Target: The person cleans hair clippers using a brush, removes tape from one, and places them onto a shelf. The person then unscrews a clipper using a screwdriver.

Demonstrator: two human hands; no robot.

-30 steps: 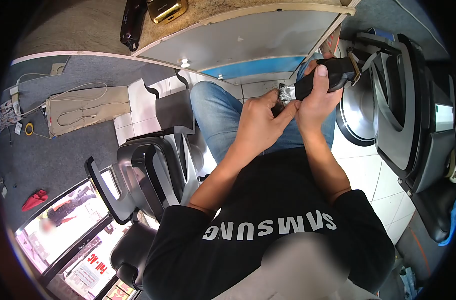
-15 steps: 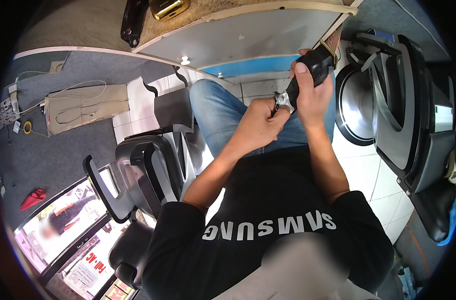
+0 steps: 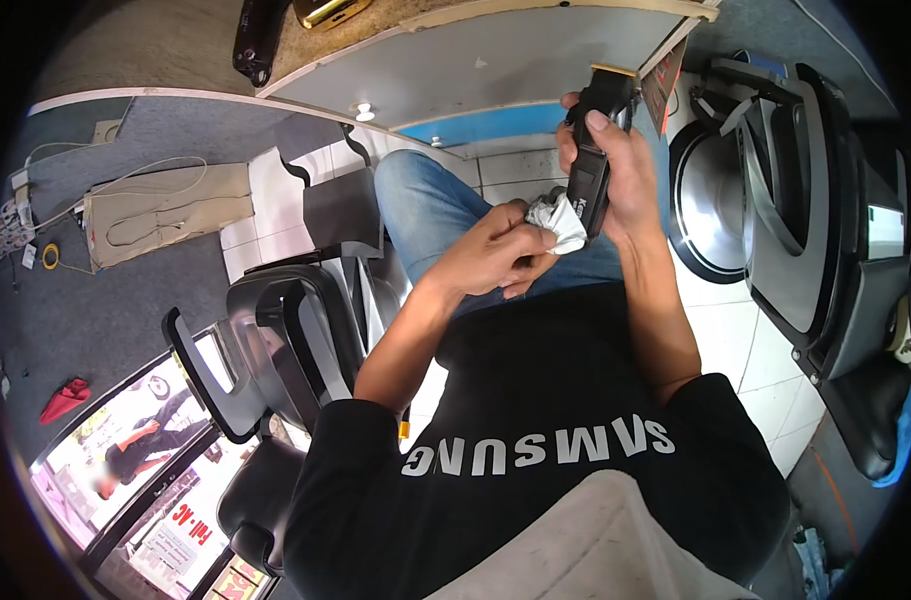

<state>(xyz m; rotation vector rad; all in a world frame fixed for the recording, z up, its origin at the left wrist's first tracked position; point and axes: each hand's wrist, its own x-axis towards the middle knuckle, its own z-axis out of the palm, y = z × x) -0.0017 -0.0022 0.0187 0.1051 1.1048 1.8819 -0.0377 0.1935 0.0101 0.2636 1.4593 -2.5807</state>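
Note:
My right hand (image 3: 620, 165) is wrapped around a black hair clipper (image 3: 592, 170), thumb across its body. The clipper points up and away from me, with a gold-coloured edge at its far end and lettering near its lower end. My left hand (image 3: 495, 250) is closed on a crumpled whitish cloth (image 3: 563, 222), which lies against the clipper's lower end. Some of the left fingers are partly hidden under the hand. Both hands are above my lap, over my jeans (image 3: 415, 200).
A counter edge (image 3: 445, 22) ahead carries another black clipper (image 3: 258, 40) and a gold device (image 3: 327, 10). Barber chairs (image 3: 305, 320) stand left and right, the right one with a round metal base (image 3: 713, 205). Flattened cardboard (image 3: 165, 208) lies left; a person (image 3: 145, 440) shows through the glass.
The clipper has turned in my right hand, so its lettered face shows. My left hand has shifted slightly left and down, and more of the cloth is visible.

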